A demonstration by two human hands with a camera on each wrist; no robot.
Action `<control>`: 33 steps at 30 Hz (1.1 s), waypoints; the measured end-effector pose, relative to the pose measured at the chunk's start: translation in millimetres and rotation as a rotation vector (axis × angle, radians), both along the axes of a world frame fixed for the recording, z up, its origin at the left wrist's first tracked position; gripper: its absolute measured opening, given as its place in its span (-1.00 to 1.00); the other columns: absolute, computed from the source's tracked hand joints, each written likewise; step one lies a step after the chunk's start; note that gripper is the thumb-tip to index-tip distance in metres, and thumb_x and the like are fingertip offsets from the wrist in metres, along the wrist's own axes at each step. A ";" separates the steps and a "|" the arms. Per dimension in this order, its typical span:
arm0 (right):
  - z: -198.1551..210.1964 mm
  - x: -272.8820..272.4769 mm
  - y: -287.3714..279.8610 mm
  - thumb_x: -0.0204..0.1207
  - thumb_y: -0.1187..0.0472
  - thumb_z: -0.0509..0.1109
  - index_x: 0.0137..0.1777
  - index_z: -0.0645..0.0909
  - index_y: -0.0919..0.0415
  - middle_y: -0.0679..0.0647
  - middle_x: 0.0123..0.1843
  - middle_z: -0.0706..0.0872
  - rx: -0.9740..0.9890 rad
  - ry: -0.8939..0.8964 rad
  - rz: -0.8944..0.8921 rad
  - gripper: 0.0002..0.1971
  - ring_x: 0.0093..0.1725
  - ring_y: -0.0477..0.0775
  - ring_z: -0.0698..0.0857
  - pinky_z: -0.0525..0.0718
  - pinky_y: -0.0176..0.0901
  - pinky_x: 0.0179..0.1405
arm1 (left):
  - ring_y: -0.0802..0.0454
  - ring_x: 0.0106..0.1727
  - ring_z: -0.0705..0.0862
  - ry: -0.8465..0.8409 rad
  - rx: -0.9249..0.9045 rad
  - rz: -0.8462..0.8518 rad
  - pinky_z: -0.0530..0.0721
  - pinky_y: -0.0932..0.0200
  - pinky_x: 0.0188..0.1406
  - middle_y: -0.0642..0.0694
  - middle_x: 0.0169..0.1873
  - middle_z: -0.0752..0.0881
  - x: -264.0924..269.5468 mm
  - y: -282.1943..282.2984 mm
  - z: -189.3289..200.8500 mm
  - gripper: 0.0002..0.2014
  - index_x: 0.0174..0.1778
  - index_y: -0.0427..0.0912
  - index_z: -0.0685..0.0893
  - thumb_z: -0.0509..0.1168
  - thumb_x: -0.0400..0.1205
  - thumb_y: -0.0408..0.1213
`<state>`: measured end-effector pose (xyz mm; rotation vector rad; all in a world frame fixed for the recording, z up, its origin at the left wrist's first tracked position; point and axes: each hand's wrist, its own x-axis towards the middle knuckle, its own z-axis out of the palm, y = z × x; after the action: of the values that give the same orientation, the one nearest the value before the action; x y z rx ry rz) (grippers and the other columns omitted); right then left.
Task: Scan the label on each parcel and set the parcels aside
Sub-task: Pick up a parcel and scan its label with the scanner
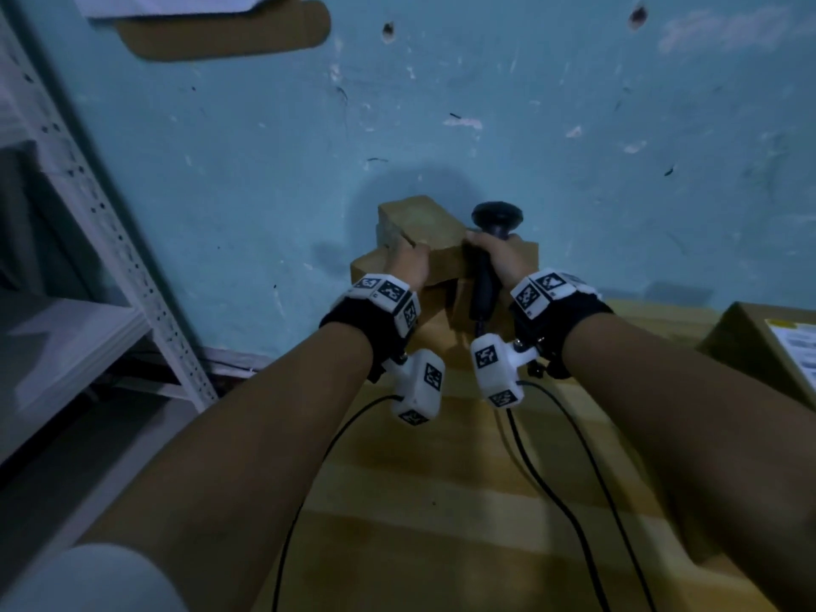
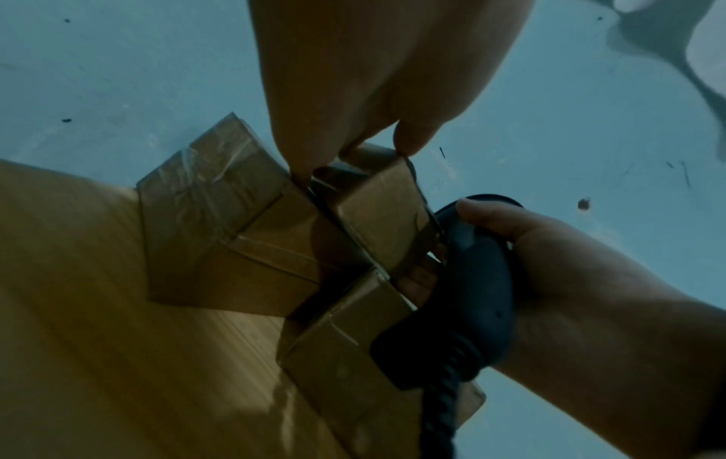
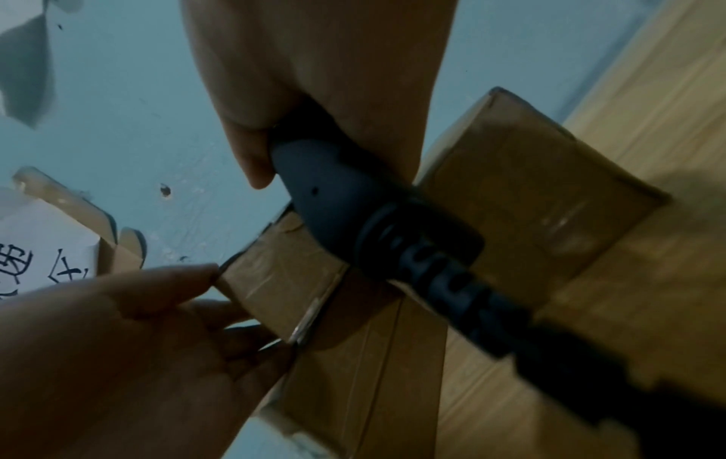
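Parcel gripped by left hand fingers atop other taped boxes; right hand clenches the scanner. White shelving stands left, a labelled carton right

wooden table, taped cardboard parcels at far edge

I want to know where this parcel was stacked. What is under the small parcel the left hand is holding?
Under the small parcel, held by the left hand, lie other taped brown parcels on the wooden table. Whether it touches them is hidden by the hands.
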<state>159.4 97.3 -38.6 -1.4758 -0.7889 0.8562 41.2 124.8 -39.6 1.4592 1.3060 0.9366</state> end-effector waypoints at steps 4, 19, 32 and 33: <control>-3.9 -14.3 -10.0 0.40 0.15 0.51 0.16 0.39 0.32 0.19 -0.03 0.58 0.040 -0.059 0.027 -0.54 0.02 0.17 0.62 0.63 0.10 0.13 | -0.29 0.47 0.40 -0.107 0.064 0.028 0.39 -0.14 0.50 -0.30 0.50 0.37 -5.4 -13.1 1.7 -0.41 0.60 -0.24 0.13 0.13 0.64 -0.31; 4.4 -54.5 -171.2 0.47 0.51 0.36 0.44 0.30 0.40 0.32 0.34 0.61 0.188 0.025 0.082 -0.46 0.26 0.21 0.63 0.59 0.06 0.33 | -0.21 0.51 0.39 -0.567 -0.068 -0.228 0.43 -0.05 0.38 -0.29 0.49 0.42 -72.9 -148.7 4.1 -0.32 0.62 -0.22 0.14 0.08 0.59 -0.72; 5.9 -62.5 -241.6 0.38 0.52 0.41 0.42 0.29 0.29 0.28 0.32 0.64 0.240 0.124 0.010 -0.38 0.31 0.26 0.63 0.52 0.33 0.40 | -0.17 0.24 0.61 -0.448 -0.089 -0.268 0.61 0.03 0.11 -0.36 0.39 0.54 -95.9 -214.8 18.1 -0.36 0.55 -0.35 0.26 0.29 0.55 -0.60; 7.4 -63.5 -245.4 0.37 0.49 0.43 0.42 0.30 0.27 0.28 0.31 0.65 0.236 0.123 0.023 -0.37 0.31 0.26 0.64 0.52 0.33 0.40 | -0.13 0.11 0.65 -0.456 -0.100 -0.278 0.64 0.10 0.01 -0.36 0.33 0.58 -96.1 -217.7 19.1 -0.42 0.52 -0.35 0.31 0.27 0.56 -0.59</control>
<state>95.9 -148.2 -31.3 -1.1981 -0.7874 0.8324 -54.9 -92.9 -20.4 1.2193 0.7834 0.9336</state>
